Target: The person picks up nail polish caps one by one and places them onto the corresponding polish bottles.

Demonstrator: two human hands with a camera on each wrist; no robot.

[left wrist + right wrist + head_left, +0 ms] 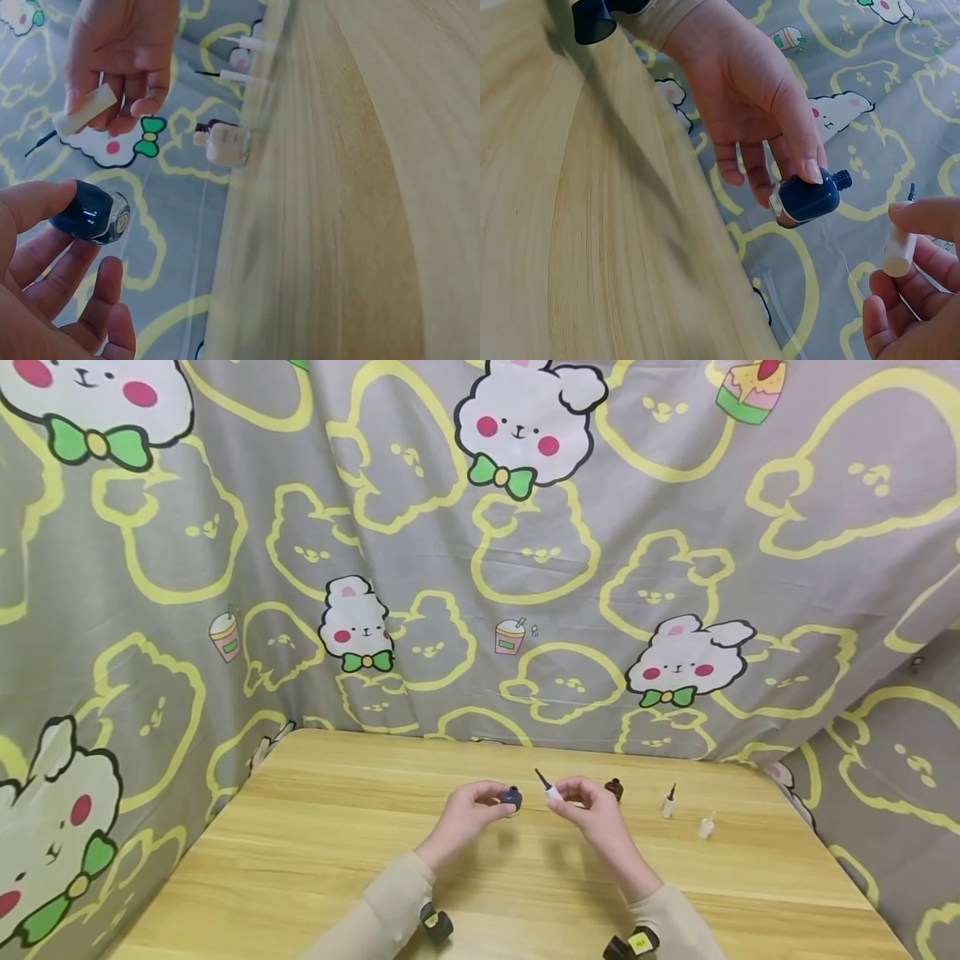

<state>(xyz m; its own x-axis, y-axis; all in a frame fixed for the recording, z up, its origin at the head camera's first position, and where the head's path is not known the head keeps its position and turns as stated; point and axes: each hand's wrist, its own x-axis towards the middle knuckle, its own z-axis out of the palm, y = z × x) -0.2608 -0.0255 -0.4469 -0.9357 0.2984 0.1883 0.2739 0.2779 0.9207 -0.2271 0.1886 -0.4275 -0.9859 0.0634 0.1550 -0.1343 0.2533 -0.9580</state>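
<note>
My left hand (471,814) pinches a dark blue nail polish bottle (810,196) between thumb and fingers, above the table. Its threaded neck is uncapped and points away from the palm in the right wrist view. To its right, my right hand (588,807) holds a white nail polish cap (86,110) between thumb and fingers. The cap's dark brush (543,778) points up and to the left, apart from the bottle's neck. Just beyond the right hand stands an uncapped dark red-brown nail polish bottle (614,788), with a second pale bottle (226,145) overlapping it in the left wrist view.
Two more white caps stand brush-up on the wooden table (337,860) at the right: one with a dark brush (668,804), one with a pale brush (706,827). A patterned grey curtain (450,552) hangs behind the table and along its sides.
</note>
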